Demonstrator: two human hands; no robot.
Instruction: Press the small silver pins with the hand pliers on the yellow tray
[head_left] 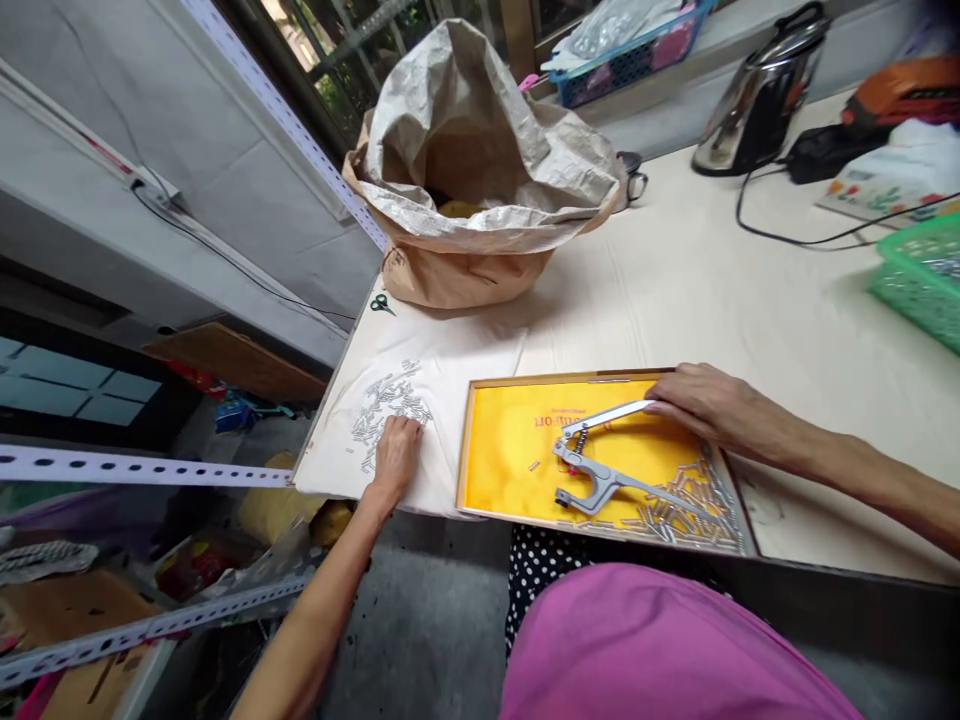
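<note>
My left hand [397, 458] reaches down to a pile of small silver metal pieces [382, 405] spread on a white cloth. Its fingers are drawn together at the near edge of the pile, and whatever is between them is hidden. My right hand [701, 405] lies over the far right rim of a shallow tray [463, 440]. It is closed on one handle end of grey metal snap pliers [600, 478], whose jaws point left above the tray's yellow lining [502, 420]. More short metal pieces [686, 510] lie heaped in the tray's near right corner, and a single piece lies left of the pliers.
A large open sack [465, 265] stands behind the tray, with small green-handled scissors [381, 304] beside it. Farther right are an electric kettle [757, 95], a tissue box [877, 185], a cable and a green basket [915, 285]. Perforated shelf posts [142, 467] border the left side.
</note>
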